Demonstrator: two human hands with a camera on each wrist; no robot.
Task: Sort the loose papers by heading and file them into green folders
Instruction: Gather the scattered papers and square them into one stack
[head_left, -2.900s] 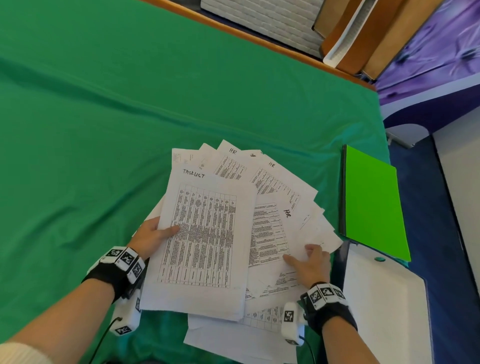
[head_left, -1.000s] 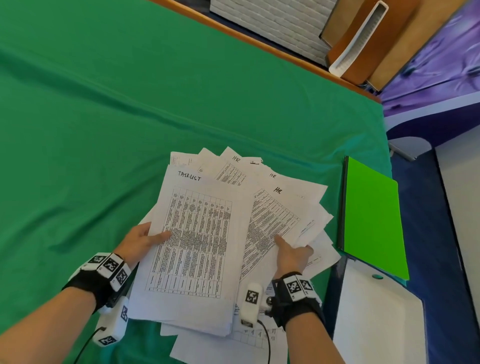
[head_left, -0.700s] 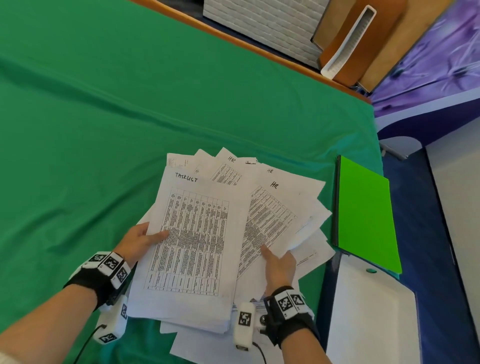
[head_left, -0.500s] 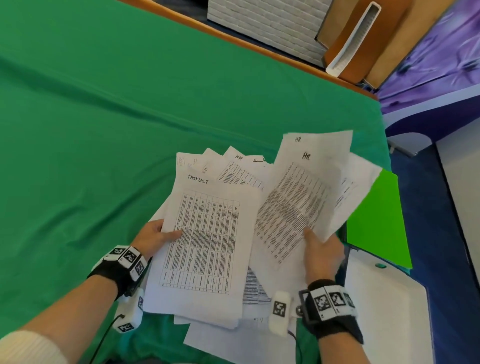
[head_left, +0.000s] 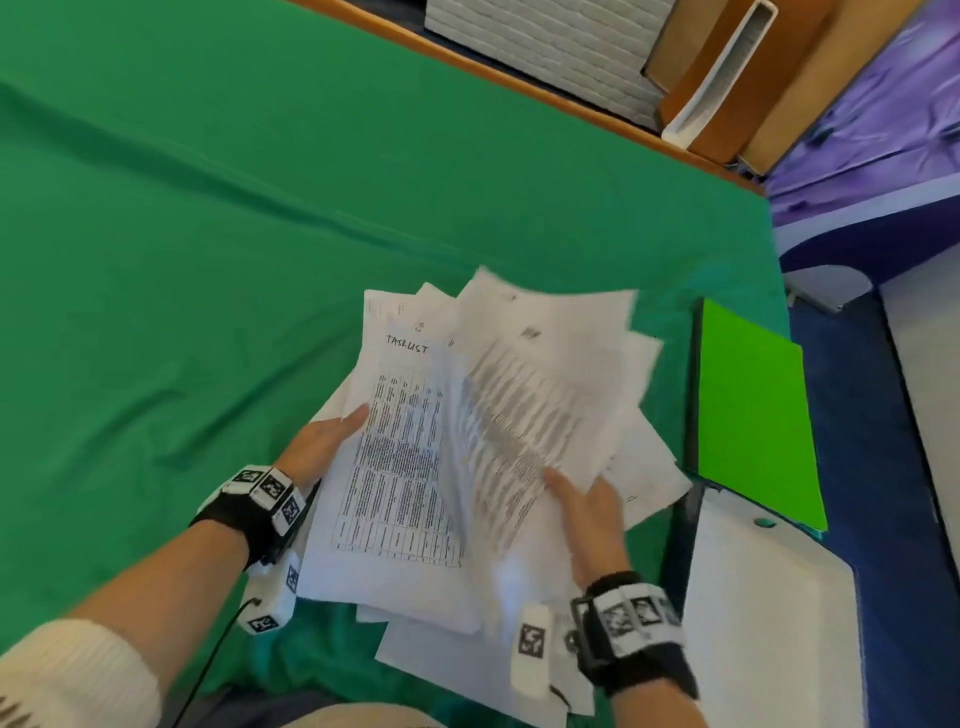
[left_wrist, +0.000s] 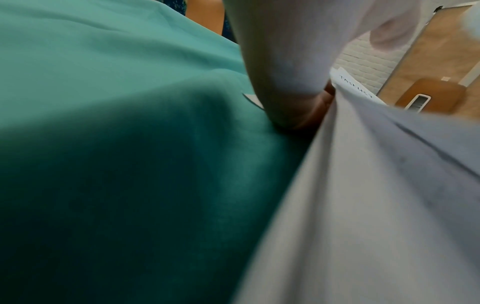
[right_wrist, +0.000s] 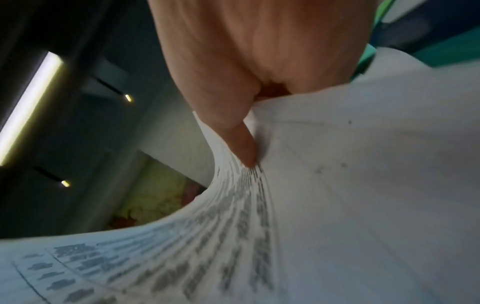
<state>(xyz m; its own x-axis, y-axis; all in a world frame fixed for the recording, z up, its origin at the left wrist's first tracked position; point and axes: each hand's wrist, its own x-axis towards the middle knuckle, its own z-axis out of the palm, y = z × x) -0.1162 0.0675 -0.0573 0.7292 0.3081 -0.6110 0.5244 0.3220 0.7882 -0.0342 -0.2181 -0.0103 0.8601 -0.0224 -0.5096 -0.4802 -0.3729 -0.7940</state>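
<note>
Right hand (head_left: 589, 512) fingers pinch thin, floppy printed sheets (head_left: 540, 395), now swung back left over the sheaf (head_left: 400, 457). Left hand (head_left: 317, 447) fingers pinch that sheaf's edge. A glossy green folder (head_left: 748, 410) lies flat, right of the right fingers.

Bright daylight, motion-blurred wide-angle views

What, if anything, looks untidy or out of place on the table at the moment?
The loose papers lie fanned askew, not squared. The right hand holds a blurred, curling bundle, the left hand the tasklist sheet. The green folder lies flat.
</note>
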